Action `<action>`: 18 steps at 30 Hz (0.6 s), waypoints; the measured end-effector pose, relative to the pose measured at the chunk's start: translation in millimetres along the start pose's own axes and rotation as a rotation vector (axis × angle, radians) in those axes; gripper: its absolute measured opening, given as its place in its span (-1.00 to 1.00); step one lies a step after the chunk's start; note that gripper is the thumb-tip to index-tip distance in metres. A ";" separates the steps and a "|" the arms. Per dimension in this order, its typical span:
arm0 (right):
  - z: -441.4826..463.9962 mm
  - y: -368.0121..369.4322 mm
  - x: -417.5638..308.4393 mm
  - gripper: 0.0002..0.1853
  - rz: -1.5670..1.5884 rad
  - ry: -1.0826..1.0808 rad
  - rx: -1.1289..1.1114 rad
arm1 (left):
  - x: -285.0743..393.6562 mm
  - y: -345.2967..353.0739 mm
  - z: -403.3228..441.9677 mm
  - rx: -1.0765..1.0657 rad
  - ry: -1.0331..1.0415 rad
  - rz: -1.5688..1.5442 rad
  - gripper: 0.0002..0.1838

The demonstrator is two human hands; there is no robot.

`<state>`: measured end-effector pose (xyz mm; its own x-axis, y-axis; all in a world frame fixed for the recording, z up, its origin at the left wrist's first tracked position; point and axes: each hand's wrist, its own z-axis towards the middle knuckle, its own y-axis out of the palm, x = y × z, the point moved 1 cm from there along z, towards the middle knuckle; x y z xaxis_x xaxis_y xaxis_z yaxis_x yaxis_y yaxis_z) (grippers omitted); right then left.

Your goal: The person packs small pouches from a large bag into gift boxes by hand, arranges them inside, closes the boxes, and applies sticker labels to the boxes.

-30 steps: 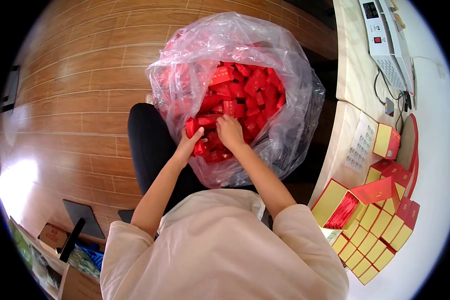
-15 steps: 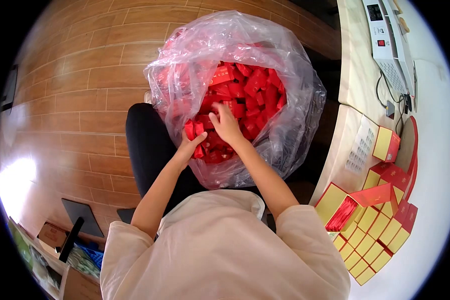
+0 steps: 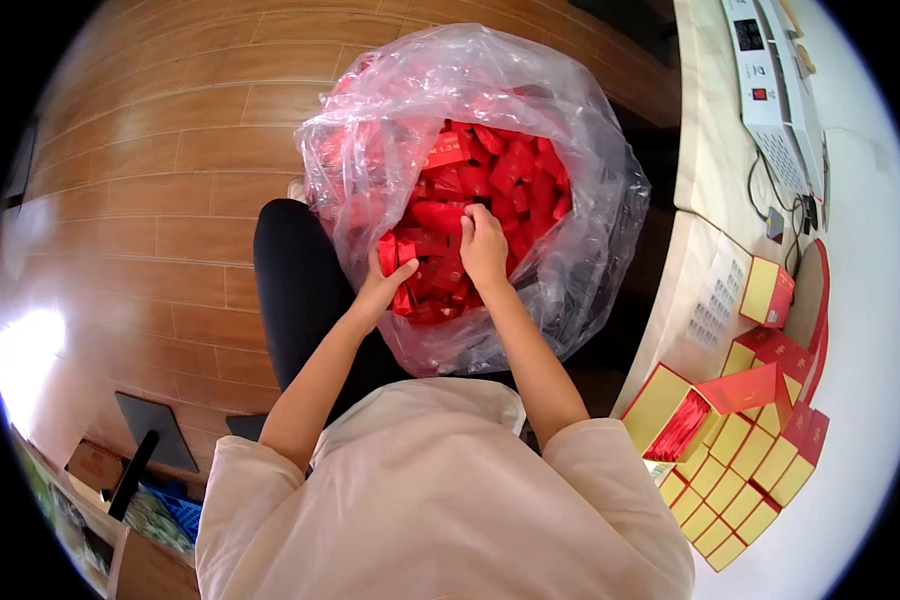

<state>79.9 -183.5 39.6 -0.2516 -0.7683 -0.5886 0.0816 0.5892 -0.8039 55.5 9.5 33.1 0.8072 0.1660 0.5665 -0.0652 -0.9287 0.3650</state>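
Gathering red packets (image 3: 513, 165), seemingly: left hand (image 3: 377, 289) grips some at plastic bag's (image 3: 610, 190) near-left rim; right hand (image 3: 484, 250) pinches another's end, mid-opening. Next move calls for steady left grip.

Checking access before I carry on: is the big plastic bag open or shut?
Open: the plastic bag has its mouth spread wide, with red packets exposed inside it.
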 end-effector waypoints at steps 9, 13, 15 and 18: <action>-49.5 -27.3 -9.4 -0.79 0.399 0.254 -0.223 | 2.5 4.4 -14.0 -0.068 0.192 0.176 -0.09; -63.2 -9.0 -34.1 -0.82 1.002 0.809 -0.337 | 3.3 15.9 -33.0 -0.186 0.195 0.189 -0.08; -68.9 -6.2 -43.2 -0.84 1.075 0.832 -0.285 | 0.4 15.0 -40.8 -0.215 0.148 0.151 -0.07; -80.9 -13.5 -47.5 -0.81 1.217 0.802 -0.245 | -3.1 15.0 -51.8 -0.267 0.158 0.170 -0.05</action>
<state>12.7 -134.6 85.4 -0.6098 0.5110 -0.6059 0.4878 0.8445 0.2213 21.6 12.2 75.1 0.6724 0.0846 0.7353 -0.3590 -0.8315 0.4240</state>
